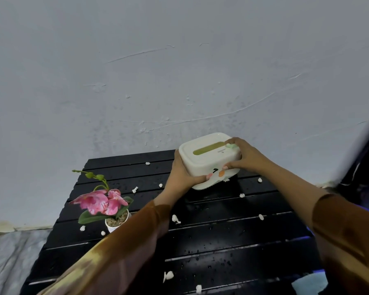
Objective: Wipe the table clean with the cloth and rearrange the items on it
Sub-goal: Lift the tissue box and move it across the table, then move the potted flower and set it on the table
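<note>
At table's far edge, left hand [180,176] and right hand [244,155] clasp the cream tissue box [208,159] from both sides, tilted, apparently clearing it for wiping. Crumbs litter the black table [222,241]; light-blue cloth [309,284] lies untouched at the near right corner.

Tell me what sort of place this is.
Probably a room in a home. A low black slatted table stands against a plain painted wall, and it carries household things: a potted pink flower and a cream tissue box held in both hands.
</note>
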### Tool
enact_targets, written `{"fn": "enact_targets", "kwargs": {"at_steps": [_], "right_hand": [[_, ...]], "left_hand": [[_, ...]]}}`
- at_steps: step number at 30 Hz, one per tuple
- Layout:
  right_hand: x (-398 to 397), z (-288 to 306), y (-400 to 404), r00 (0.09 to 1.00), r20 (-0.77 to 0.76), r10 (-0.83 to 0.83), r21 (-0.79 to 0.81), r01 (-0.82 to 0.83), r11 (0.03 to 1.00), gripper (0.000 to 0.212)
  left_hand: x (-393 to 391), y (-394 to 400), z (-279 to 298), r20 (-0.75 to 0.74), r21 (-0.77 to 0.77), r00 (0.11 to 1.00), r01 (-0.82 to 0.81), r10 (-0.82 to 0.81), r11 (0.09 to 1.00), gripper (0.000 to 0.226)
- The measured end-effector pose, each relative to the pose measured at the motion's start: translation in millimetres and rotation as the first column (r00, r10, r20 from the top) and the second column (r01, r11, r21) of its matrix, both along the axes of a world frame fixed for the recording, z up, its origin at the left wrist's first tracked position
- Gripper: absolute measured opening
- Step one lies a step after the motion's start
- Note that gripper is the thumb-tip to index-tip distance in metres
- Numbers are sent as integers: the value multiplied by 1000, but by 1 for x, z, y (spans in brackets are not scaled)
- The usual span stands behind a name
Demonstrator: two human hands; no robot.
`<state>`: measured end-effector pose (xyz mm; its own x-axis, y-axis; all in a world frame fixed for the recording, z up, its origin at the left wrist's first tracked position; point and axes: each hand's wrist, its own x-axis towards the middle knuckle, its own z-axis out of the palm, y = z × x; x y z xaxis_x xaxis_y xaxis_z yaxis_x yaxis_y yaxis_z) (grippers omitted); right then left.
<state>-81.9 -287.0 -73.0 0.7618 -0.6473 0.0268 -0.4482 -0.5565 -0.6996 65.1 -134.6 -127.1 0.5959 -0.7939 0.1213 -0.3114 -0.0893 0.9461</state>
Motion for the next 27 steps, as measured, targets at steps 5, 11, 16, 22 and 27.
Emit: {"fn": "enact_targets", "kwargs": {"at_steps": [5,11,16,22,27], "right_hand": [[-1,8,7,1000,-24,5,53,-4,999,100],[-15,31,37,997,33,-70,0,70,998,93],[-35,48,84,993,77,-93,-82,100,992,72],[-52,58,168,995,96,-20,9,19,1000,52],[-52,45,230,997,-7,71,4,-71,997,55]], "left_hand": [[-5,6,9,-30,43,999,14,-12,999,107],[-24,33,37,32,98,999,-36,33,994,112],[-47,78,55,114,161,993,-62,44,985,65],[-74,153,70,129,116,982,-152,137,981,53],[-72,224,67,224,147,959,-207,171,967,56]]}}
